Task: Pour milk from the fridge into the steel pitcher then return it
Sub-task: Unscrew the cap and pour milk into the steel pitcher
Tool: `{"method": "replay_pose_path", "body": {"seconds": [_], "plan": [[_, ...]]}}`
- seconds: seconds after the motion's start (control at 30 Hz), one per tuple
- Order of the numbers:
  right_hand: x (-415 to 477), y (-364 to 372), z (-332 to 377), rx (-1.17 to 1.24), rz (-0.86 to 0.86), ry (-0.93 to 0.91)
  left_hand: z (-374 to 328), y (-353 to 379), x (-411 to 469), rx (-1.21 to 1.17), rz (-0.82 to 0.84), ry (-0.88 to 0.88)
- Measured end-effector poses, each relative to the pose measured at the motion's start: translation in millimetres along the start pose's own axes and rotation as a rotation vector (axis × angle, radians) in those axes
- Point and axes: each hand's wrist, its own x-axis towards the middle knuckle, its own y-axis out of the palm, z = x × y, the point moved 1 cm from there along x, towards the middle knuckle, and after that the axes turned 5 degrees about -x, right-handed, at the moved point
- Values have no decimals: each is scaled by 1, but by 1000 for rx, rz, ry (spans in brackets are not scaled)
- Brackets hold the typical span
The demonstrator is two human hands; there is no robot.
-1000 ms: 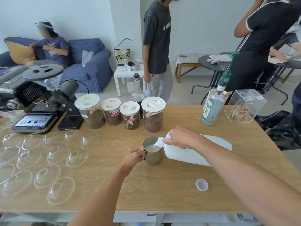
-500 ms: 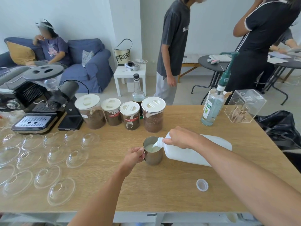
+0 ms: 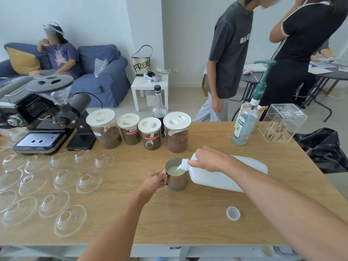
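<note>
A person held a white plastic milk jug [image 3: 216,178] tipped nearly onto its side over a steel pitcher [image 3: 178,182] at a wooden table [image 3: 188,228], a thin stream of milk [image 3: 176,170] running from the jug's open mouth into the pitcher. The pitcher stood near the table's middle and was partly filled. The right hand [image 3: 207,159] had its grip closed around the jug just behind the neck. The left hand [image 3: 153,180] had its grip closed around the pitcher's handle. The jug's white cap [image 3: 233,213] lay on the table nearer the person, well apart from both. Four white-lidded jars [image 3: 177,132] of brown grounds stood behind the pitcher. Clear domed lids [image 3: 69,220] covered the table's left side, near an espresso machine [image 3: 35,129].
</note>
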Motion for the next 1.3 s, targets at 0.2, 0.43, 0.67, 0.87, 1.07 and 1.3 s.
{"method": "replay_pose_path", "body": {"seconds": [0.2,0.43,0.67,0.87,1.07,1.3], "plan": [[0,-1,1,-10,-4,0,0,0,0,3,2,2],[0,-1,2,-7,0,-3,-1,0,-1,6,9,-5],[1,0,1,-9,-2,1,-2,1,-2,3,-7,-4],[0,0,2,-25,-5,-3,-1,0,-2,10,4,6],[0,0,2,-20,-9,-8,-1,-1,-1,14,2,-6],[0,-1,2,-23,-7,-9,-1,-2,-1,15,2,-8]]}}
